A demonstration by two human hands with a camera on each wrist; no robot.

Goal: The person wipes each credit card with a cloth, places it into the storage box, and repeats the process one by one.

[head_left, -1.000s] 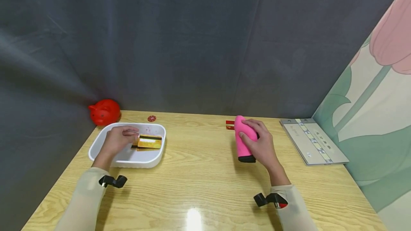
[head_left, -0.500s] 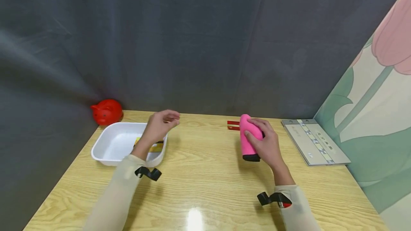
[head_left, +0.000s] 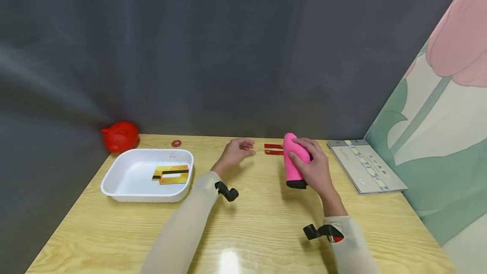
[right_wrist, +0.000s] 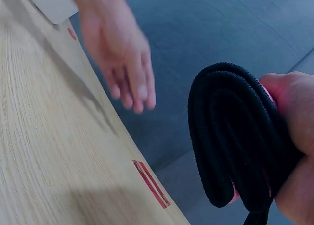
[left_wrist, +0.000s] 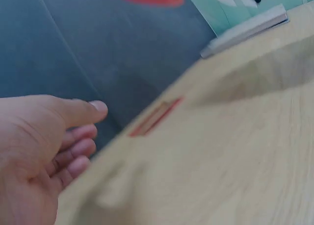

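Observation:
My right hand (head_left: 313, 165) grips a rolled bundle of soft pink fabric (head_left: 294, 162) above the table, thumb on the near side. In the right wrist view the end of this pink fabric bundle (right_wrist: 230, 137) shows thick black folded layers and a dark strap end hanging below. My left hand (head_left: 236, 153) is in the air over the middle of the table, holding nothing, its fingers loosely bent. Between the hands, at the table's back edge, lie two red strips (head_left: 273, 152) with a pale band between them, partly hidden by the pink bundle.
A white tray (head_left: 125, 195) on the left holds gold cards with black stripes (head_left: 174, 174). Behind it are a red piggy bank (head_left: 120, 137) and a red chip (head_left: 176, 143). A grey bound album (head_left: 366, 167) lies at the right. A dark curtain (head_left: 213, 54) hangs behind the table.
My left hand has left the tray and moved right, to near the red strips, uncovering the gold cards. My right hand has kept the pink bundle in nearly the same place.

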